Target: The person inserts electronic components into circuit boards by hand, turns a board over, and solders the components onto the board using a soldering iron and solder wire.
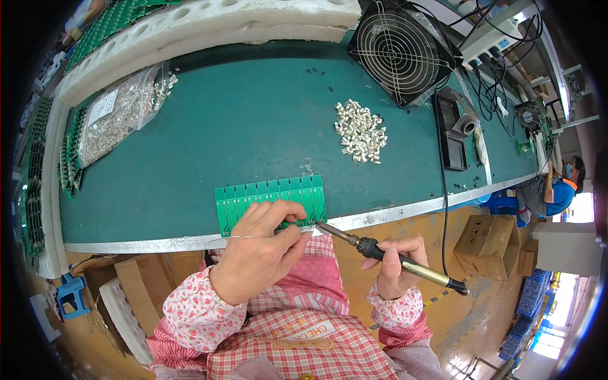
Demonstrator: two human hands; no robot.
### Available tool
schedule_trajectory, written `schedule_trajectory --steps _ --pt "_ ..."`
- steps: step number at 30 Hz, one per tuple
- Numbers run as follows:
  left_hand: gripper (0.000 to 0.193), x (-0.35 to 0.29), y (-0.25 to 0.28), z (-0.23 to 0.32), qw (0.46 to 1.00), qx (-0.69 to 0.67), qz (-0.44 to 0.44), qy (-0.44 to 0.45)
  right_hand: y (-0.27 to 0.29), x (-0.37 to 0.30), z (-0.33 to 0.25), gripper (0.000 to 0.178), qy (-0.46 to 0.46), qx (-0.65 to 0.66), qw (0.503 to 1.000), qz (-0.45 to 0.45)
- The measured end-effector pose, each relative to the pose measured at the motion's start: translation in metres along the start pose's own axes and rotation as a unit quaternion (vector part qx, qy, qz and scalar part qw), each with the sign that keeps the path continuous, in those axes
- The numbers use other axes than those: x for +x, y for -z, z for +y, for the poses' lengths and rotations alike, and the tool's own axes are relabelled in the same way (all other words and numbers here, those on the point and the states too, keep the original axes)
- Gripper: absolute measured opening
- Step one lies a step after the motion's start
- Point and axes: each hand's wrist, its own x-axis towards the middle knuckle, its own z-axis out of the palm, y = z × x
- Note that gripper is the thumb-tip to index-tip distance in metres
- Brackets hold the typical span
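Covering the person's front, a red-checked apron [304, 354] sits nearest, with flowered sleeves [199, 310] reaching out on either side. The right hand [399, 263] has its fingers clamped around a soldering iron [375, 252], whose tip points left to the near right part of a green circuit board [266, 192]; whether it touches is too small to tell. The left hand [256, 250] covers the board's near middle, its fingers curled, and a thin silvery wire [221, 239] meets it from the left; what the fingertips pinch, if anything, I cannot tell. The board lies flat along the near edge of the green worktop [253, 126], divided into narrow strips. Beyond it, to the right, is a loose heap of small silvery parts [361, 131], with a black stand [455, 130] farther right. A clear bag [120, 120] of similar parts lies on the left. At the back are a pale foam block [209, 28] and a black fan [399, 54] behind a wire guard. Far off to the right, a person in blue [560, 193] sits.
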Motion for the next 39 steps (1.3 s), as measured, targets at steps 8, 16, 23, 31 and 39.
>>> schedule_trajectory --steps 8,16,23,31,39 --pt "0.015 0.000 0.000 0.002 1.000 0.001 0.003 0.009 0.000 -0.001 -0.002 0.014 0.019 -0.040 0.999 -0.008" --pt "0.015 -0.004 0.010 -0.001 0.999 -0.016 0.000 -0.049 -0.005 -0.003 -0.005 0.023 0.031 -0.041 0.997 0.049" --pt "0.018 -0.005 0.016 -0.006 0.997 0.054 -0.002 -0.056 -0.005 -0.005 -0.008 0.019 -0.010 0.015 0.999 0.027" --pt "0.017 -0.006 0.008 -0.011 0.996 0.069 0.000 -0.049 -0.010 -0.004 -0.001 0.014 0.015 -0.003 1.000 -0.027" --pt "0.014 -0.005 0.009 -0.009 0.997 0.070 -0.005 -0.045 -0.010 -0.001 -0.001 0.012 0.013 -0.017 0.999 -0.037"
